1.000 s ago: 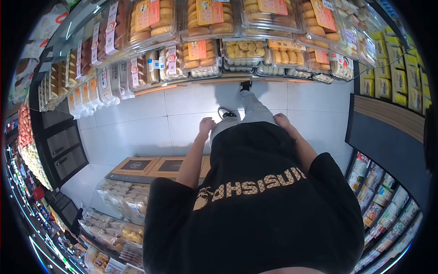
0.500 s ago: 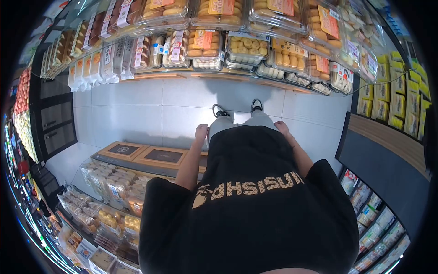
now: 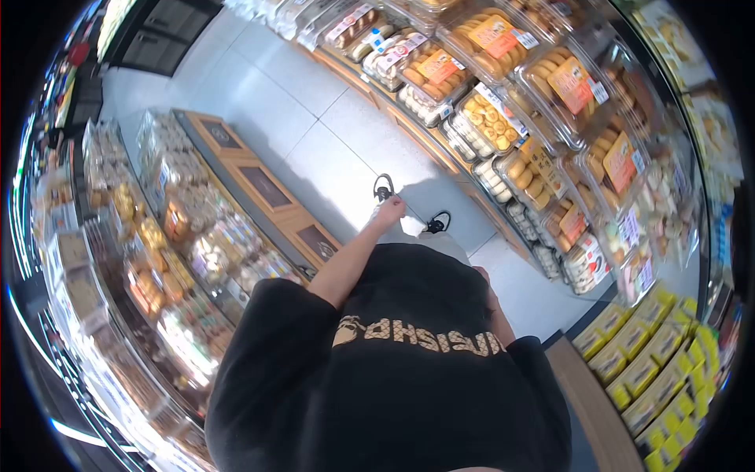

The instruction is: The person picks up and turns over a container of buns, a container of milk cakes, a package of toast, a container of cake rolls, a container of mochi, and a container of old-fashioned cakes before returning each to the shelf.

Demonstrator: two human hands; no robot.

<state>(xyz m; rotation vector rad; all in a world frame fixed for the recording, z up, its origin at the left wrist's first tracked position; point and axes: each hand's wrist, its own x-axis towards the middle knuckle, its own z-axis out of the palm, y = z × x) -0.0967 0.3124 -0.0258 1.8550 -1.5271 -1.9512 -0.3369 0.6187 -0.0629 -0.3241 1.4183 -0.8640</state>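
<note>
My left hand (image 3: 390, 211) hangs in front of my leg, over the left shoe (image 3: 383, 187), with its fingers loosely curled in and nothing showing in them. Close against my right side is my right hand (image 3: 482, 274), mostly hidden by the black T-shirt (image 3: 425, 283), so its fingers do not show. Neither hand touches the goods. Ahead to the right, clear plastic boxes of pastries (image 3: 495, 43) with orange labels are stacked on a wood-edged display (image 3: 409, 122). A box of round yellow biscuits (image 3: 486, 118) sits among them.
On the left runs a shelf of bagged baked goods (image 3: 212, 256) with wooden front panels (image 3: 263, 185). Yellow packets (image 3: 641, 354) fill a rack at the lower right, beside a wooden ledge (image 3: 586, 401). Grey floor tiles (image 3: 311, 86) lie between the displays. Dark cabinets (image 3: 161, 35) stand far left.
The view has turned, so the pastry display now slants down the right side. My body is turned rightward, and my left hand has swung forward. My right hand has drawn back against my side.
</note>
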